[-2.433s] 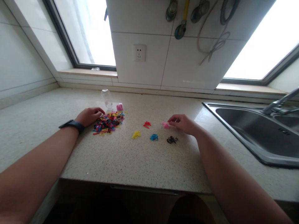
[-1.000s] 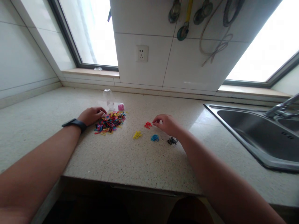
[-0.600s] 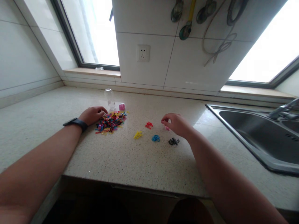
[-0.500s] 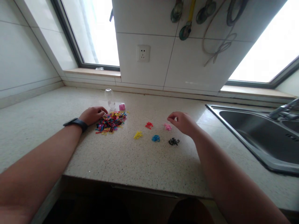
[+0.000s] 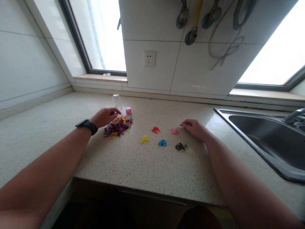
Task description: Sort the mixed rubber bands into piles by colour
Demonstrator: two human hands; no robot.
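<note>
Fingers of the right hand [image 5: 195, 129] lie loosely curled, palm down on the countertop [image 5: 133, 165], nothing pinched between them; tips rest on the stone just right of the small pink band pile [image 5: 174, 131], near it but whether touching cannot be told. Nearer the body from those fingertips sits the black band pile [image 5: 181, 146]; left of that the blue band pile [image 5: 162, 143], then the yellow band pile [image 5: 145, 139]. Red band pile [image 5: 155, 129] lies left of the pink one, well apart from the right fingertips. All five little piles stay separate from each other.

Left hand [image 5: 104, 116] hovers or rests at the far left edge of the big mixed-colour band heap [image 5: 118, 126], fingers slightly bent and close together, thumb tucked; tips point toward the heap's far side. Whether they pinch a band cannot be told, too small. Black wristband [image 5: 86, 125] on that wrist. Just beyond the left fingertips stands a clear glass jar [image 5: 116, 100], and right of it a small pink lid [image 5: 128, 111], touching the heap's far edge.

Steel sink [image 5: 262, 136] sits well right of the right hand, tap [image 5: 294, 116] at frame edge. Wall socket [image 5: 149, 58] on the tiles beyond both hands, utensils [image 5: 192, 31] hanging above. Nothing blocks the stretch between the two hands.
</note>
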